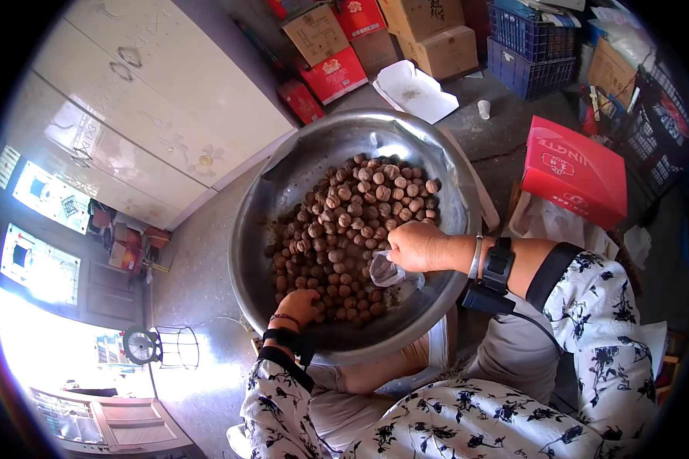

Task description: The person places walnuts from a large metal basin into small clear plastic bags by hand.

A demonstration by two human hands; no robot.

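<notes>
A large metal basin [242, 241] in front of me holds a heap of whole walnuts in their shells [344, 221]. My right hand [416, 246] is over the right part of the heap, its fingers closed on the rim of a small clear plastic bag [386, 271]. The bag hangs down against the walnuts; whether anything is inside is unclear. At the near left side of the basin, my left hand [297, 308] reaches in with its fingertips among the walnuts. Those fingertips are partly hidden, so any nut in their grasp cannot be made out.
A red carton [574, 172] stands to the right above white plastic bags [557, 221]. Beyond the basin lie a white open tray [413, 92] and a white cup [483, 109]. Stacked cardboard boxes [448, 51] and blue crates [531, 66] line the back. A cream cabinet [149, 115] is at left.
</notes>
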